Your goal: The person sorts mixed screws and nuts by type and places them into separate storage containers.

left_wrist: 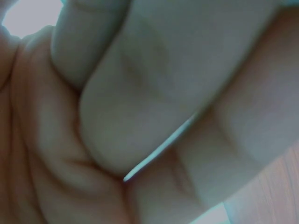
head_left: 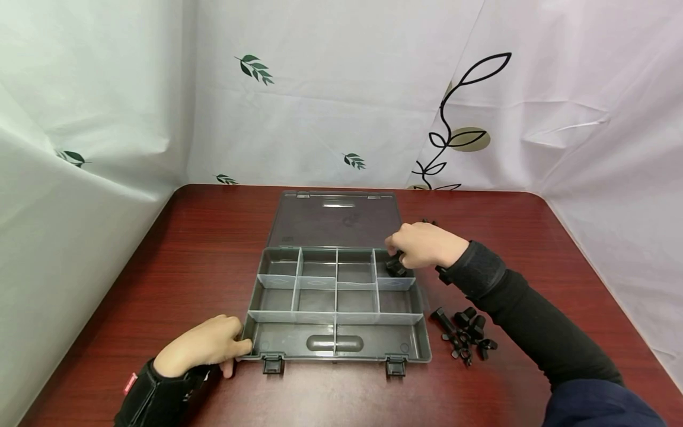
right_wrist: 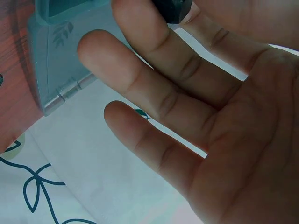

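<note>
A grey plastic compartment box [head_left: 335, 314] lies on the table with its lid folded back. My left hand [head_left: 205, 343] grips the box's front left corner, and its curled fingers fill the left wrist view. My right hand [head_left: 427, 244] is over the back right compartment, pinching a small black plastic piece [head_left: 396, 267] low within that compartment. In the right wrist view a dark faceted end of the black piece [right_wrist: 175, 10] shows by the fingertips, while the other fingers are extended. The piece's exact kind is hidden by the hand.
Several small black plastic parts [head_left: 464, 335] lie in a heap right of the box, under the right forearm. A few dark bits [head_left: 429, 222] show behind the right hand. The translucent lid [head_left: 335, 222] lies flat behind the box. Two latches [head_left: 273, 364] hang at the front.
</note>
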The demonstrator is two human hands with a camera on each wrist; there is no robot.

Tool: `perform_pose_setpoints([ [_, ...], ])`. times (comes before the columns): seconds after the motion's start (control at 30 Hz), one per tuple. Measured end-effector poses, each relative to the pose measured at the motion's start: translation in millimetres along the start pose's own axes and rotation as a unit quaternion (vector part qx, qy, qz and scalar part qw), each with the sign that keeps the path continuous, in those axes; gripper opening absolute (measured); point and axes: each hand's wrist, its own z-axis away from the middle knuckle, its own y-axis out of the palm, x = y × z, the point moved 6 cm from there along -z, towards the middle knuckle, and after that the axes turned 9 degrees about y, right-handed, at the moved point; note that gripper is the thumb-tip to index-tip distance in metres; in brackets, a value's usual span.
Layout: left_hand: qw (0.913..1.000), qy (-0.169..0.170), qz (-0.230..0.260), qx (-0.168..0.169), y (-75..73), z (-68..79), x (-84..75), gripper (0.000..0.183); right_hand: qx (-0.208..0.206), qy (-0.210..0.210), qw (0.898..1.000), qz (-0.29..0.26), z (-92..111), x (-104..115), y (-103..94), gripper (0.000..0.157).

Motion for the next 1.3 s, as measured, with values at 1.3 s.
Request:
perform_pose_setpoints([
  [1.3, 0.9996, -0.014, -0.023, 0.005, 0.7, -4.2, 2.8, 0.028, -0.050, 0.065, 0.996, -0.020, 43, -51, -6.2, 0.051],
])
